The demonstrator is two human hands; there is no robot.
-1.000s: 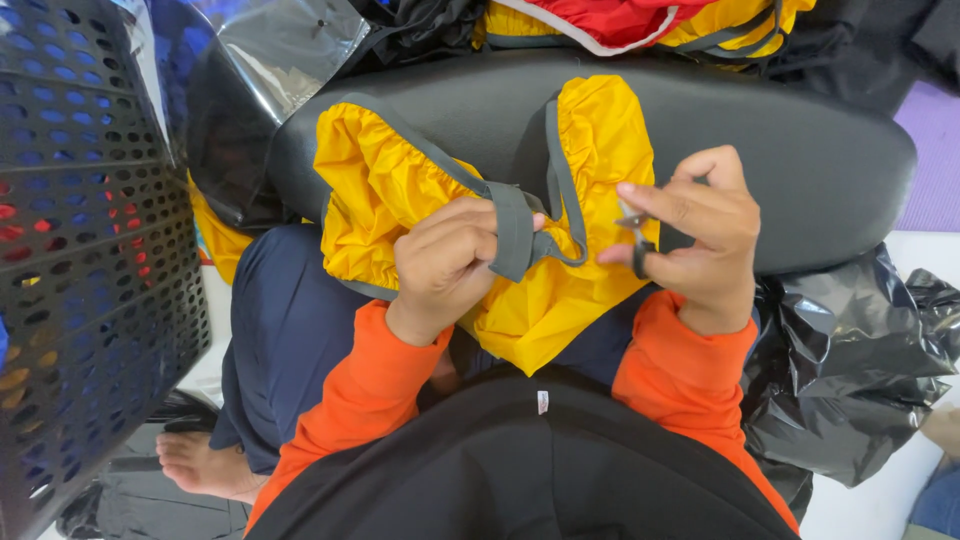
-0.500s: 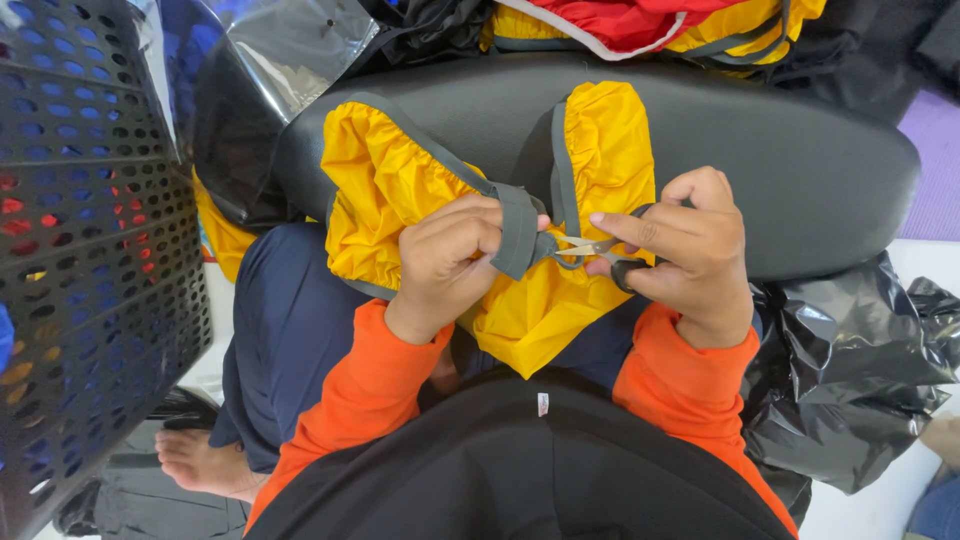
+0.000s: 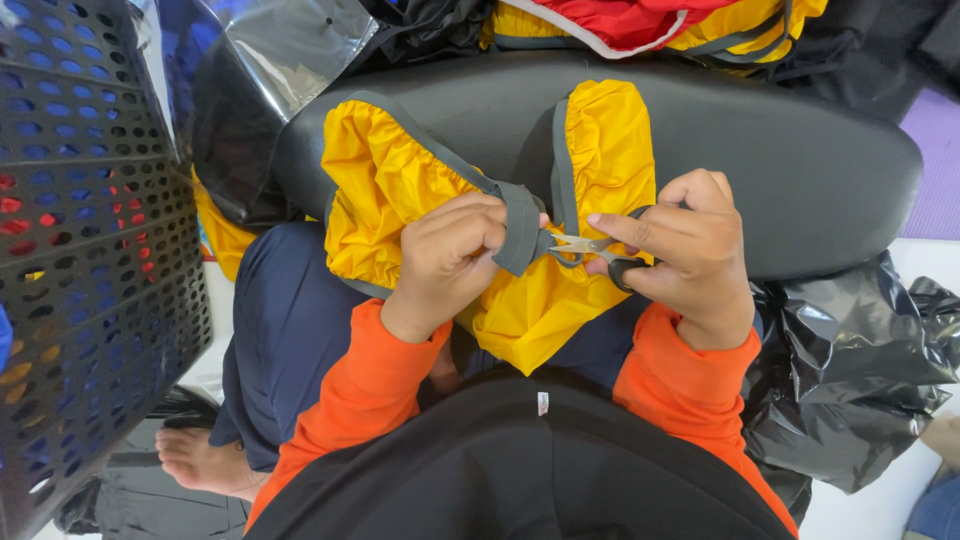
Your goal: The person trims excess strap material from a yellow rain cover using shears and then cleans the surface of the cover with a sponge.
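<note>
1. Head view: a yellow fabric piece point(image 3: 400, 180) with grey binding tape point(image 3: 522, 230) is seen draped over a black padded cushion point(image 3: 800, 150) and down onto the lap, so that the worked edge is presented flat and close to the body.
2. The left hand point(image 3: 445, 262) is clenched on the grey binding tape, which is pinched and drawn up clear of the yellow cloth; the tape appears to be held taut so that only the edge meets the blades.
3. The right hand point(image 3: 690, 250) is closed around small thread snips point(image 3: 585, 248), whose points are directed at the tape just beside the left thumb.
4. Whether a loose thread lies between the blades cannot be told.
5. A black perforated crate point(image 3: 90, 250) stands at the left, and crumpled black plastic bags point(image 3: 850, 390) lie at the right.
6. More yellow and red fabric point(image 3: 640, 20) is stacked beyond the cushion, well apart from the hands.
7. A bare foot point(image 3: 200, 465) rests on the floor below, which suggests a seated position.
</note>
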